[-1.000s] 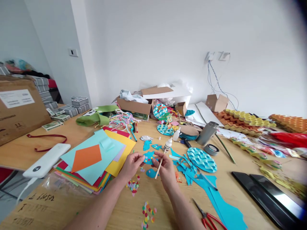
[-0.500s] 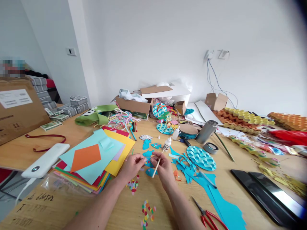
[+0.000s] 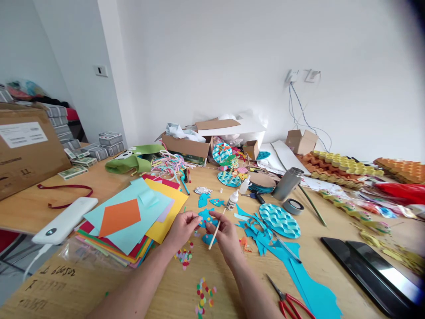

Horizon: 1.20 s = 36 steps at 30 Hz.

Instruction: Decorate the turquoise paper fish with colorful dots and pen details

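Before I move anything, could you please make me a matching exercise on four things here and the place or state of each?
1. Stick
2. Orange paper
3. Power bank
4. Flask

A. White, with a cable plugged in
B. Beside the tape
C. In the right hand
D. On pale blue paper

Pairs: 1-C, 2-D, 3-A, 4-B

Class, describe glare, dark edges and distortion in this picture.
Head view: whitish glare on the right black panel; head view: upper right corner darkened; head view: carton at left edge looks stretched, probably by the lens.
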### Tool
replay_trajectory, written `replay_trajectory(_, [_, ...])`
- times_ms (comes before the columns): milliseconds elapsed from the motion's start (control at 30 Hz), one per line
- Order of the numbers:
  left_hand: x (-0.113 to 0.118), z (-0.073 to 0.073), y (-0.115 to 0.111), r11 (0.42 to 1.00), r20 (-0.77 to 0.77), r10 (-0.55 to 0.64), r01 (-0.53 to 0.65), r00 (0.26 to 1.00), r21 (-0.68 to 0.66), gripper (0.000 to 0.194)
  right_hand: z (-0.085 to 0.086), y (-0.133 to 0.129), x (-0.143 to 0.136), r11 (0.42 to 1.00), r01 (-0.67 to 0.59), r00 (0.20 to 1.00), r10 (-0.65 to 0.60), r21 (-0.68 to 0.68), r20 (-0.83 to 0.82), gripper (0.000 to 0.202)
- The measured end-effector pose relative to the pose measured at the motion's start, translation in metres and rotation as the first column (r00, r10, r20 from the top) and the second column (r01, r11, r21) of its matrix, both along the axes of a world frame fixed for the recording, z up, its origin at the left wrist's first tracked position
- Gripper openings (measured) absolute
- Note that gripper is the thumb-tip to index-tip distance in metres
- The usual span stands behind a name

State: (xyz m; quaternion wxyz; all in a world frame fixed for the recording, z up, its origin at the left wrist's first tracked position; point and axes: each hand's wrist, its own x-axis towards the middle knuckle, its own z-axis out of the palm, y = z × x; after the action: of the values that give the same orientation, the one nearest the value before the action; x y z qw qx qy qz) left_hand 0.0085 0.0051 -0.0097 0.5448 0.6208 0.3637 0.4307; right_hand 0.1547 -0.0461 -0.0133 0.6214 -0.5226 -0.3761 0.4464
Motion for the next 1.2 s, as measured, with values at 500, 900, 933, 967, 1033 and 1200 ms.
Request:
replay_trajectory(500, [0.000, 0.000, 0.000, 1.000, -0.013, 0.013, -0.013, 1.000, -0.004, 0.034, -0.001, 0.000, 0.005, 0.996, 0.059, 0.998, -0.056, 0.068, -0.039, 0.055])
replay_trajectory(900, [0.000, -0.004, 0.000, 1.000, -0.042, 0.018, -0.017, 0.999, 0.019, 0.034, 0.001, -0.001, 0.004, 0.998, 0.045, 0.999, -0.043, 0.053, -0.031, 0.055])
replay_trajectory(933, [-0.001, -0.004, 0.000, 1.000, -0.048, 0.015, -0.014, 0.999, 0.024, 0.034, 0.001, -0.001, 0.004, 0.997, 0.043, 0.998, -0.040, 0.062, -0.038, 0.054])
replay_trajectory(967, [-0.001, -0.004, 0.000, 1.000, -0.054, 0.012, -0.010, 0.998, 0.030, 0.034, -0.001, -0.001, 0.004, 0.997, 0.042, 0.998, -0.039, 0.070, -0.043, 0.053])
replay_trajectory(1033, [-0.001, -0.003, -0.001, 0.999, -0.067, 0.003, -0.001, 0.998, 0.043, 0.034, -0.004, 0.000, 0.005, 0.996, 0.038, 0.998, -0.034, 0.083, -0.045, 0.051])
replay_trajectory(1200, [-0.001, 0.001, -0.005, 0.998, -0.088, -0.019, 0.025, 0.996, 0.065, 0.032, -0.008, 0.003, 0.006, 0.993, 0.051, 0.999, -0.050, 0.111, -0.014, 0.048])
